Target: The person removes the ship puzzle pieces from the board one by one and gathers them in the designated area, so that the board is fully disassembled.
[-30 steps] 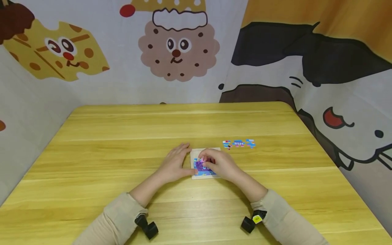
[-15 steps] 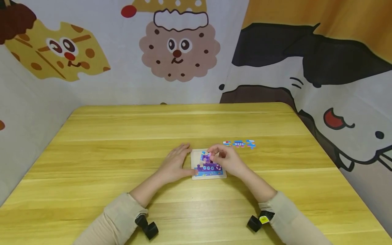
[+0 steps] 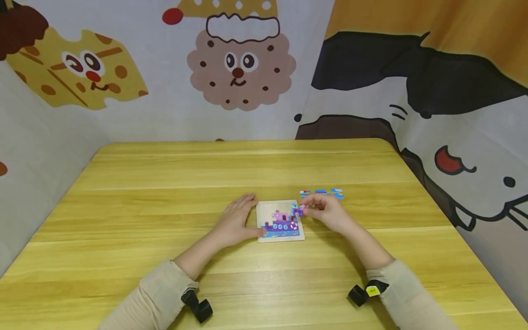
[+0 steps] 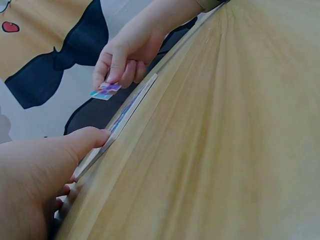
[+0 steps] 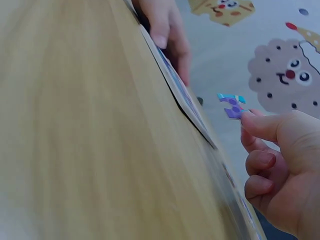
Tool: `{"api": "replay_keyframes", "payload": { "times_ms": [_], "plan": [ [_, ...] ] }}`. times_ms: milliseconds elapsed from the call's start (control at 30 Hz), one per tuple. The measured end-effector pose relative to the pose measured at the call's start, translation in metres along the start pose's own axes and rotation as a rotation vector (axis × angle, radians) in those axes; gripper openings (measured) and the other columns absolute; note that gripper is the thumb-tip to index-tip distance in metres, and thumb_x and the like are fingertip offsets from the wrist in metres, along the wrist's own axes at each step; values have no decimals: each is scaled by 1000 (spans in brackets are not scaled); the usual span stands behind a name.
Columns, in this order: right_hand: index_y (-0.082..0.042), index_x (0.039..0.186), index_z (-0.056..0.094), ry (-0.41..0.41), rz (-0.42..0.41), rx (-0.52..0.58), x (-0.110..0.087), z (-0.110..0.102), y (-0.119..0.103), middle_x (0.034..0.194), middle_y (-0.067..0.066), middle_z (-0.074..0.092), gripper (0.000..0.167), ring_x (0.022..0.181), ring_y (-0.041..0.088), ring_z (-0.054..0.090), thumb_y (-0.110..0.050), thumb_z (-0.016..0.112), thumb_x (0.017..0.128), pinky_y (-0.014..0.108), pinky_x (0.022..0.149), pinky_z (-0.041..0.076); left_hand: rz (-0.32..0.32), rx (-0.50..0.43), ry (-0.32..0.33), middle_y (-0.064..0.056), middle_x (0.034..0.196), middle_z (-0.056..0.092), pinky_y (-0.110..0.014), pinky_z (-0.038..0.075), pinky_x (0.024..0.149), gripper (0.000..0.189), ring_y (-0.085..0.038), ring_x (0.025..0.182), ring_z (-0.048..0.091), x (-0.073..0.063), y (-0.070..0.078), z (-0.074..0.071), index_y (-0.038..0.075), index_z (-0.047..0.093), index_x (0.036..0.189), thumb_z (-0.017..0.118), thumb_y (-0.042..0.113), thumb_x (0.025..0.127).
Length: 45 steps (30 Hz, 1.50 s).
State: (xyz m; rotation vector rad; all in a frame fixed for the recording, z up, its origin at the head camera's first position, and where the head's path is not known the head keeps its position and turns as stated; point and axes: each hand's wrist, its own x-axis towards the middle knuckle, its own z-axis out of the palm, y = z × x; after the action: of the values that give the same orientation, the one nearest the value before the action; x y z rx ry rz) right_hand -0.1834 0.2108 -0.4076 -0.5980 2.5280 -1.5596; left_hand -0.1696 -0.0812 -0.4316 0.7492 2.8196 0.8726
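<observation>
The right hand (image 3: 327, 213) pinched the purple jigsaw piece (image 3: 297, 211) on its left, raised over the right edge of the puzzle board (image 3: 265, 209), whose left side the spread left hand (image 3: 234, 222) touched.

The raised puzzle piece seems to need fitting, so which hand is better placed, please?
Likely the right hand: it pinches the puzzle piece near the board, while the left hand touches the board's left side.

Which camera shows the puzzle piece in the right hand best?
The right wrist view: the puzzle piece looks fairly big, its notched outline clear. The left wrist view shows it slanted; the head view shows it small.
</observation>
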Motion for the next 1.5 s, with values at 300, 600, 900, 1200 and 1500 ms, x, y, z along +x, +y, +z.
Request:
{"api": "replay_keyframes", "payload": {
  "times_ms": [300,600,900,1200,1500],
  "plan": [
    [3,103,68,-29,44,-20,2,-18,11,88,10,64,17,72,14,54,1,67,86,20,55,42,3,0,2,-10,157,20,-48,10,113,93,-27,144,11,-1,0,-1,2,35,147,68,57,79],
    [3,106,70,-17,60,-74,3,-25,22,89,10,66,18,70,15,53,-1,67,88,23,53,44,9,-4,0,-10,156,21,-49,9,113,92,-28,144,11,-2,1,-1,1,35,146,68,56,80],
    [-3,100,75,23,-3,-250,6,-21,26,86,4,69,17,74,18,58,0,71,84,26,64,49,9,-2,3,-11,156,21,-49,10,113,92,-28,144,11,-2,-1,-1,2,35,146,68,57,80],
    [-4,98,76,49,40,-294,4,-21,19,90,7,71,16,72,17,53,-1,72,83,27,59,45,4,5,-3,-10,157,20,-47,9,114,93,-27,144,11,-2,0,-2,2,35,147,67,58,80],
    [-4,95,76,37,65,-333,1,-21,16,98,9,71,14,88,22,62,-1,73,82,31,71,51,8,10,-1,-10,157,21,-48,9,114,93,-27,144,11,-1,0,-1,2,35,147,67,58,80]
  ]
}}
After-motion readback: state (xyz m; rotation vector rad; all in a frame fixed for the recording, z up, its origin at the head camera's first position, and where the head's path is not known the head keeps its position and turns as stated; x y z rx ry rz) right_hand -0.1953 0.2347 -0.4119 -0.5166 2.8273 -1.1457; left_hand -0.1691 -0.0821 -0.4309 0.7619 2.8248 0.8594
